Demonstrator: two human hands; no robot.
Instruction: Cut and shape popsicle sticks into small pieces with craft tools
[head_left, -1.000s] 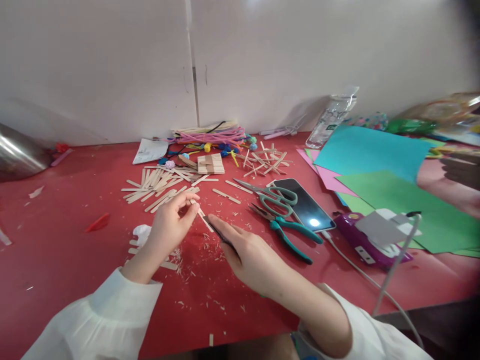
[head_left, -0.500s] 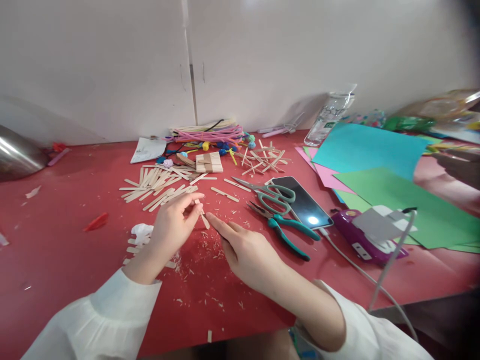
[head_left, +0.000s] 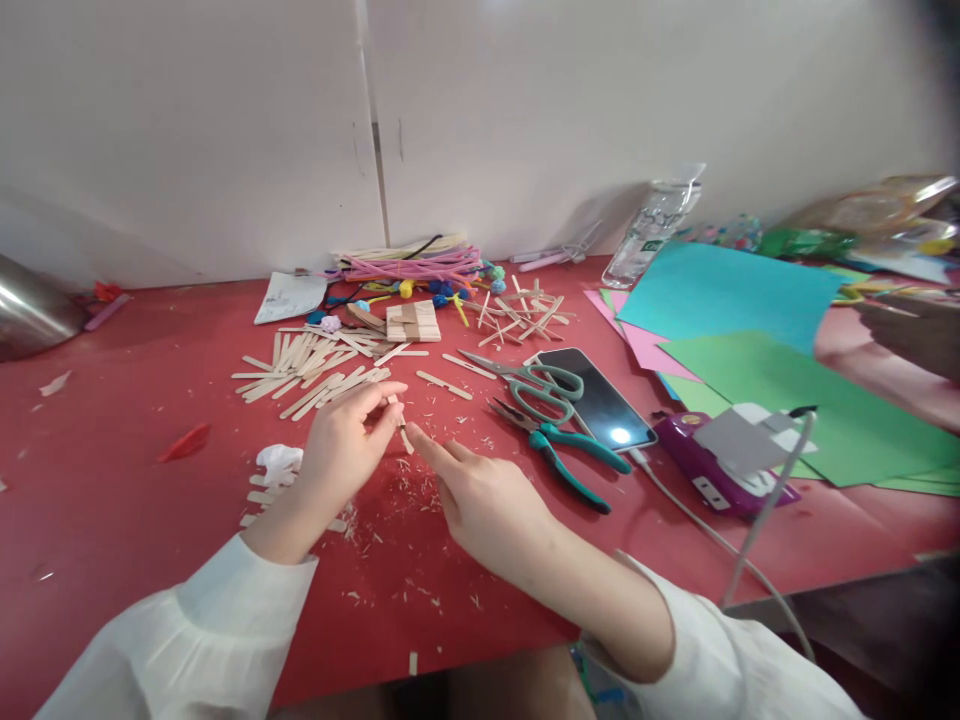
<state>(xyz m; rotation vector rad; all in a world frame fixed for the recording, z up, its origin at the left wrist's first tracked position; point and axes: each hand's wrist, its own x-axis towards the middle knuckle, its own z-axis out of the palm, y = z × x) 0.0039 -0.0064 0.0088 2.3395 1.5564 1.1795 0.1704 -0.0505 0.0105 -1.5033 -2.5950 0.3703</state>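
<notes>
My left hand (head_left: 350, 437) pinches a wooden craft stick (head_left: 407, 441) between thumb and fingers above the red table. My right hand (head_left: 480, 487) is closed, its index finger stretched along toward the stick. A small dark tip shows between that fingertip and the stick; whatever my right hand grips is otherwise hidden under the fingers. Pale wood shavings (head_left: 412, 487) lie scattered beneath both hands. A heap of craft sticks (head_left: 300, 365) is just beyond my left hand, and a notched stick (head_left: 444, 385) lies apart from it.
Scissors (head_left: 544, 388) rest partly on a phone (head_left: 596, 400), with teal-handled pliers (head_left: 566, 455) nearer me. A cable runs right to a purple power strip (head_left: 697, 465). Coloured paper (head_left: 735, 300), a plastic bottle (head_left: 652, 235) and pipe cleaners (head_left: 412, 265) sit farther back. Another person's hand (head_left: 911, 335) is at right.
My right index fingertip has moved slightly up and left along the stick, closer to my left thumb. The whole view has shifted a little. My left hand keeps its pinch.
</notes>
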